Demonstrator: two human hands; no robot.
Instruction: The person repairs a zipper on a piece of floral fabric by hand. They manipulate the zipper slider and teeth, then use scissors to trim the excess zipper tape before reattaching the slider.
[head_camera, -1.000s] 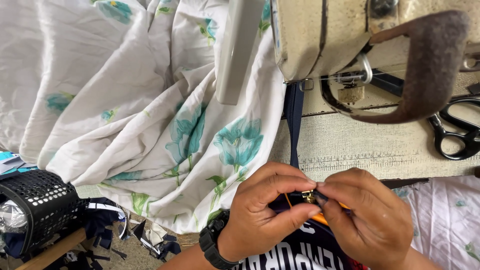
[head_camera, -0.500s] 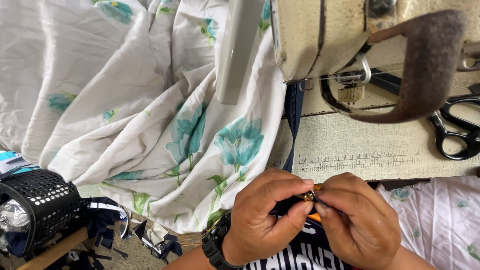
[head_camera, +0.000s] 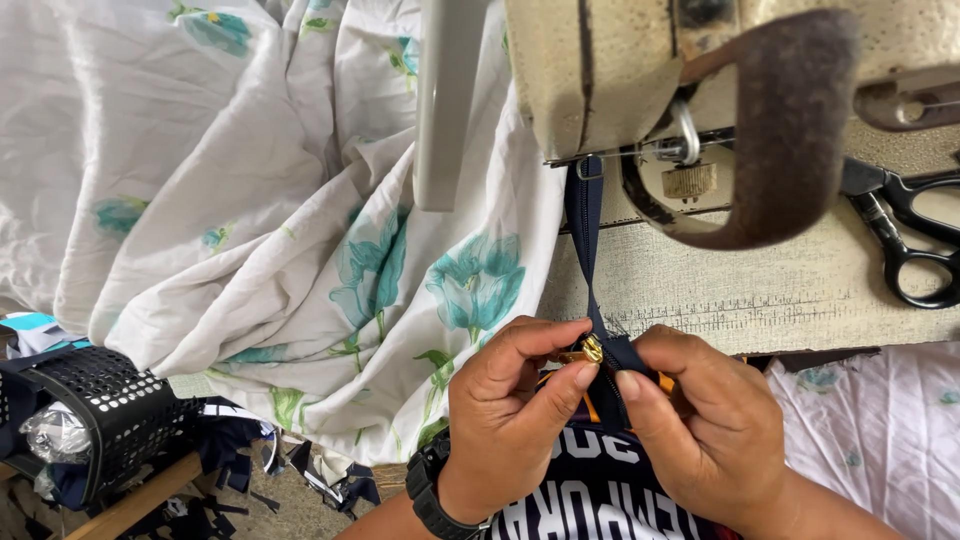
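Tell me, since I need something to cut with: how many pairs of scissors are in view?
1: black-handled scissors lie on the sewing machine table, at the right edge, partly behind the machine; others may be hidden.

We have one view only, worn on the head, looking steeply down and close over our hands at the sewing machine and its table, floral sheet filling the left.

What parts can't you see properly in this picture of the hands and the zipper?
- Zipper slider, head view: only a small gold bit shows; the fingertips of the left hand and right hand cover the rest.
- Zipper tape: its top end runs under the sewing machine.
- Scissors: cut off by the right edge, the blades hidden behind the machine.
- Black basket: its contents are too dim to tell.
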